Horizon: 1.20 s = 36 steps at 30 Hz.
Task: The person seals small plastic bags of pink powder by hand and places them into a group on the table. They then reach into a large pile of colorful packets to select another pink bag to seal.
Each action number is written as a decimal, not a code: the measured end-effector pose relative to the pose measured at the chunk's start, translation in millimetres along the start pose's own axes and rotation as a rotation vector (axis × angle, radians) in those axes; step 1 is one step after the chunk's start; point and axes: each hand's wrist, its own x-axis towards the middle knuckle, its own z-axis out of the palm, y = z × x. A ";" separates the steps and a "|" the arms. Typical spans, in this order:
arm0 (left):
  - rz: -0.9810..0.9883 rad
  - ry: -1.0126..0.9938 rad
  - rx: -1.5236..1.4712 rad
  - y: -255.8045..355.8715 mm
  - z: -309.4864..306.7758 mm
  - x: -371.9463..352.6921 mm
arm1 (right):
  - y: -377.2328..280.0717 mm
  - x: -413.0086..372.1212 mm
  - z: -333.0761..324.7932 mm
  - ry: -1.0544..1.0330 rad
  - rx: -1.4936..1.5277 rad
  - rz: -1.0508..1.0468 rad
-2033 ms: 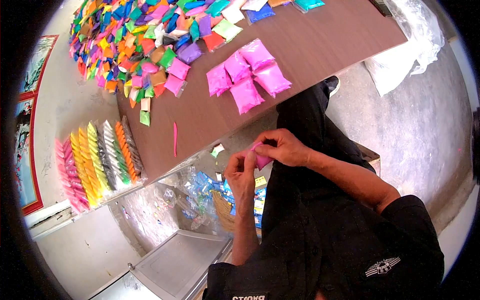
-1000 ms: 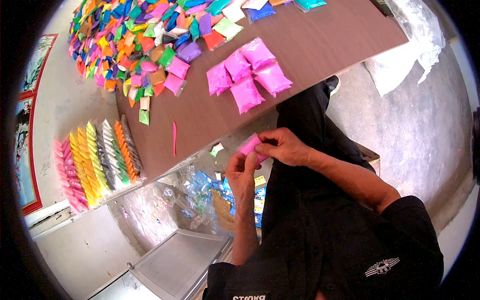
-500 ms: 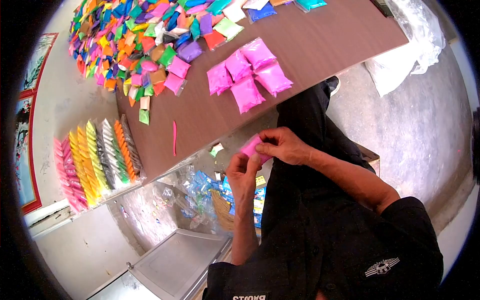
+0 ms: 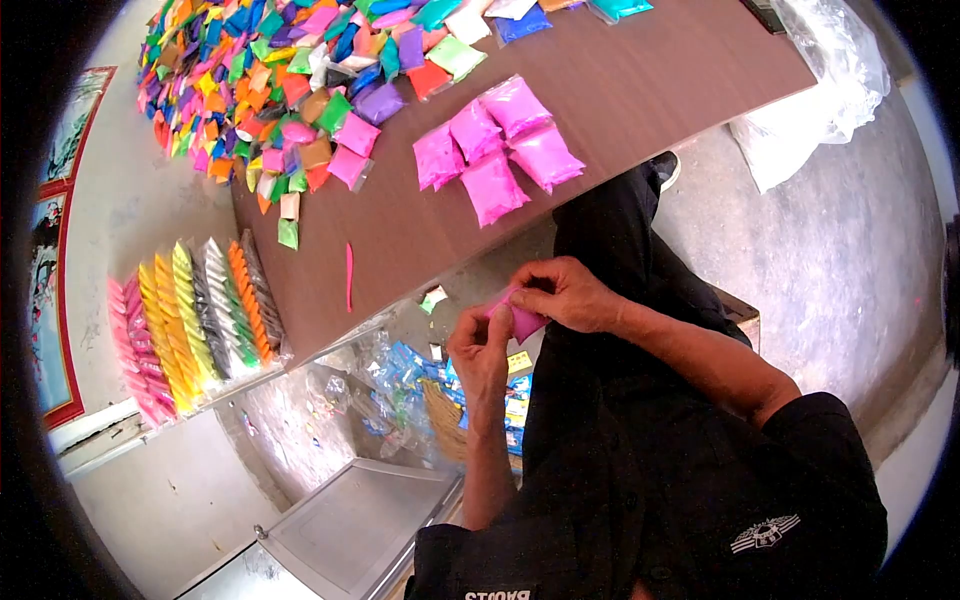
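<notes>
Between my two hands is a small pink packet (image 4: 526, 322), held over my lap just off the table's front edge. My left hand (image 4: 482, 340) pinches its left side with thumb and fingers. My right hand (image 4: 568, 294) grips the upper right edge, thumb and forefinger close to the left fingertips. The packet's far side is hidden by my fingers. Beyond the hands, several larger pink packets (image 4: 496, 188) lie in a cluster on the brown table (image 4: 400, 235). A thin pink stick-like tool (image 4: 349, 276) lies on the table to the left.
A large heap of colourful packets (image 4: 290, 90) covers the table's far left. Clear sleeves of twisted coloured pieces (image 4: 185, 325) line the left end. Below are plastic wrappers (image 4: 400, 375), a straw broom (image 4: 442, 415) and a metal-framed panel (image 4: 360, 520). A white plastic bag (image 4: 790, 140) stands at right.
The pink packet has turned and shifted slightly in my fingers, with more of its lower part showing. My left hand has moved a little up and left.
</notes>
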 end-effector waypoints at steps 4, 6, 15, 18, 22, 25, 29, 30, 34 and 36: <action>-0.014 0.042 0.020 9.7 2.7 -2.5 | 4.3 0.8 1.8 0.031 0.012 -0.061; -0.001 0.039 0.051 9.7 -0.2 -0.7 | 2.0 1.9 2.4 0.019 0.007 -0.077; -0.031 0.009 0.017 4.1 4.8 -0.3 | 0.7 -0.2 -2.0 0.048 0.001 -0.014; -0.059 -0.062 0.041 1.2 2.3 -0.2 | -1.2 2.5 -1.8 0.036 0.053 0.030; -0.058 -0.063 0.014 3.0 1.7 1.1 | -6.6 2.6 -0.7 0.020 0.125 0.053; -0.056 -0.087 0.049 0.8 -0.6 0.0 | -3.7 2.1 -1.3 -0.001 0.110 0.052; -0.029 -0.032 0.018 10.4 10.8 -3.2 | -4.7 1.1 -1.3 0.026 0.064 0.023; -0.030 -0.032 0.017 8.6 9.7 -3.1 | -2.3 1.0 -0.8 0.026 0.064 0.024; -0.024 -0.025 0.082 -4.4 0.3 0.2 | 1.2 2.2 0.7 0.035 -0.027 -0.028; -0.004 -0.028 0.098 -1.6 1.4 0.0 | 0.2 2.9 0.7 0.028 -0.027 -0.008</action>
